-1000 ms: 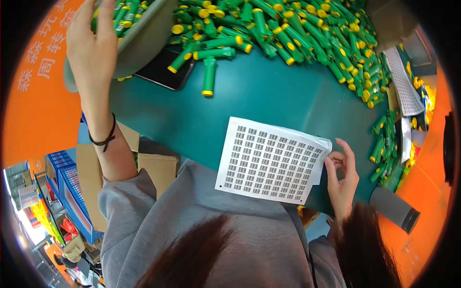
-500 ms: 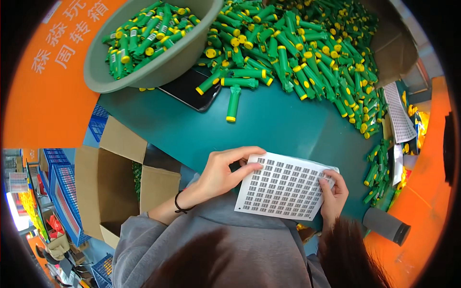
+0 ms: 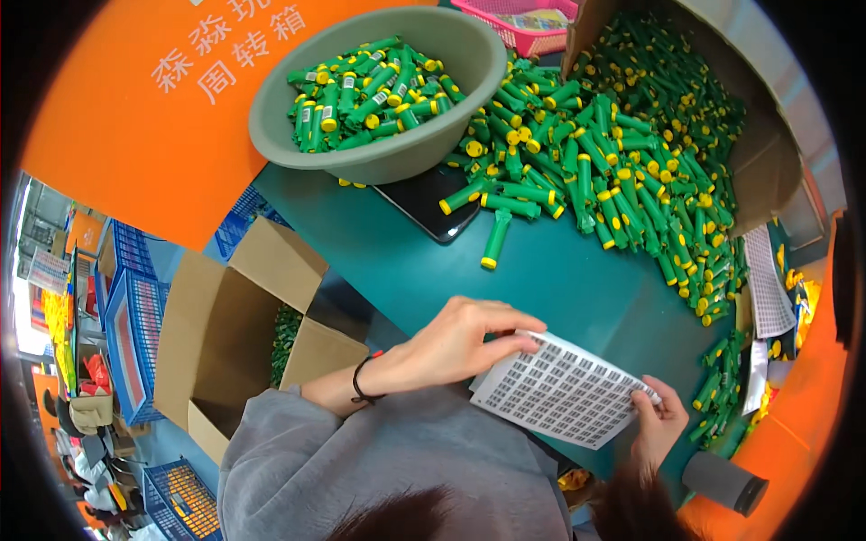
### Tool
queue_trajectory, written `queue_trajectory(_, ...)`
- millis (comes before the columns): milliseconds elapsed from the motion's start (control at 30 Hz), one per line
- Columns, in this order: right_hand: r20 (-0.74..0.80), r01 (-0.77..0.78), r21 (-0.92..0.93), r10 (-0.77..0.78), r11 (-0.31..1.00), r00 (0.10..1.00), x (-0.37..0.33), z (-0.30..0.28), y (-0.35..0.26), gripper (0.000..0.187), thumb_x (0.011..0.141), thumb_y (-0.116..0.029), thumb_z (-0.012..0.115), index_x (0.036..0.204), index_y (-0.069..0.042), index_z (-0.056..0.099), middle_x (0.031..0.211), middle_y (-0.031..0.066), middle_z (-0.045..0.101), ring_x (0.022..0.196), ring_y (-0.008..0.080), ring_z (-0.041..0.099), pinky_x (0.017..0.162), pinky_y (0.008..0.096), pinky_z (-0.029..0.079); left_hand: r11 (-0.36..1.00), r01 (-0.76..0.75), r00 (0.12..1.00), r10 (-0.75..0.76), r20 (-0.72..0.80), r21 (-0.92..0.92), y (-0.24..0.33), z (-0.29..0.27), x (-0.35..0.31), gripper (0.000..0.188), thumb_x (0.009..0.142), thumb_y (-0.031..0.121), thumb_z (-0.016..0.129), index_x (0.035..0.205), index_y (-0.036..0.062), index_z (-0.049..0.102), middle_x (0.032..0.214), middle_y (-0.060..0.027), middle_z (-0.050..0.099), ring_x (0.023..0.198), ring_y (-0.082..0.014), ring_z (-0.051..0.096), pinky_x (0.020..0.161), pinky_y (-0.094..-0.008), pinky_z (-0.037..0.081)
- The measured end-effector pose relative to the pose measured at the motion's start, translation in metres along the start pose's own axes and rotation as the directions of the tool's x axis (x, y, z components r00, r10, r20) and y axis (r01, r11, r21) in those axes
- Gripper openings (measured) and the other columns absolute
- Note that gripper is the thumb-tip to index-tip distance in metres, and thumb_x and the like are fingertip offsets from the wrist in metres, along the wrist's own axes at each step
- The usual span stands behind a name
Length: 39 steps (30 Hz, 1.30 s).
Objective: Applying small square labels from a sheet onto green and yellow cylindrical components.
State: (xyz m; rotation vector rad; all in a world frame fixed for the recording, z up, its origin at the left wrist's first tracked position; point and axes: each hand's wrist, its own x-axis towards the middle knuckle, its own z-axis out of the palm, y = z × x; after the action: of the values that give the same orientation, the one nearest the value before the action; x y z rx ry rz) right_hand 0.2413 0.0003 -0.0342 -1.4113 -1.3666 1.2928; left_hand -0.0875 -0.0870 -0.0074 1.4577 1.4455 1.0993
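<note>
A white sheet of small barcode stickers (image 3: 561,393) is held tilted in front of me, over the near edge of the teal table (image 3: 379,261). My left hand (image 3: 451,344), with a dark band on its wrist, pinches the sheet's upper left corner between thumb and fingers. At the right edge, my right hand (image 3: 661,422) grips it with the thumb on the printed face. One green tube with a yellow cap (image 3: 495,240) lies apart on the table, beyond the sheet. Behind it spreads a large heap of the same tubes (image 3: 622,194).
A grey-green basin (image 3: 397,164) of labelled tubes stands at the far left, beside a black phone (image 3: 433,215). An open cardboard box (image 3: 216,352) sits left of the table. More sticker sheets (image 3: 769,279) and a dark grey cylinder (image 3: 724,482) are at the right; a pink basket (image 3: 523,38) is behind.
My view has shifted, so the table and basin appear farther right and lower. The sheet has tilted, its right side dipping, with both hands still on it.
</note>
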Motion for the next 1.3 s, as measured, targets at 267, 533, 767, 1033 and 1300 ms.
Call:
queue_trajectory(267,0.107,-0.088,-0.113,0.100,0.990,0.989,0.038,0.020,0.012,0.014,0.087,-0.011,0.078,0.093,0.001,0.073,0.091,-0.0007,0.065,0.080,0.0038,0.054,0.065,0.0199,0.042,0.920,-0.088,0.978,0.152,-0.140,0.382,-0.047,0.012,0.037,0.017,0.086,0.018,0.078,0.097,0.0055,0.078,0.088,-0.0068,0.070,0.082,-0.0208,0.063,0.075,-0.0330,0.050)
queue_trajectory(533,0.381,0.539,-0.828,-0.553,0.152,0.741,0.047,0.042,-0.001,0.040,0.090,-0.018,0.071,0.127,-0.007,0.062,0.140,0.0153,0.051,0.131,0.0379,0.046,0.107,0.0453,0.036,0.888,-0.267,0.956,0.292,-0.011,0.375,-0.057,0.039,0.047,0.036,0.083,0.018,0.079,0.115,0.0043,0.072,0.105,-0.0079,0.065,0.098,-0.0259,0.058,0.084,-0.0371,0.048)
queue_trajectory(767,0.490,0.683,-0.473,-0.478,0.557,0.729,0.052,0.085,0.014,0.044,0.083,-0.013,0.077,0.125,-0.006,0.067,0.120,0.0116,0.059,0.113,0.0305,0.053,0.094,0.0388,0.045,0.888,-0.261,0.961,0.275,0.018,0.379,-0.058,0.035,0.059,0.040,0.082,0.013,0.079,0.121,0.0076,0.070,0.108,-0.0076,0.064,0.100,-0.0257,0.057,0.084,-0.0347,0.049)
queue_trajectory(1033,0.465,0.795,-0.503,-0.669,0.340,0.580,0.052,0.090,0.021,0.042,0.076,-0.009,0.083,0.116,-0.005,0.072,0.111,0.0075,0.062,0.101,0.0268,0.058,0.085,0.0372,0.048,0.616,-0.367,0.888,0.456,0.064,0.697,-0.058,0.042,0.051,0.038,0.084,0.017,0.074,0.121,0.0094,0.068,0.117,-0.0036,0.061,0.109,-0.0228,0.056,0.094,-0.0411,0.043)
queue_trajectory(1300,0.496,0.789,-0.515,-0.634,0.336,0.593,0.053,0.098,0.012,0.042,0.082,-0.008,0.077,0.123,-0.006,0.069,0.121,0.0088,0.063,0.108,0.0281,0.060,0.091,0.0383,0.049,0.554,-0.353,0.887,0.455,0.080,0.754,-0.060,0.046,0.045,0.046,0.079,0.017,0.079,0.124,0.0110,0.068,0.120,-0.0001,0.062,0.106,-0.0223,0.057,0.092,-0.0390,0.044)
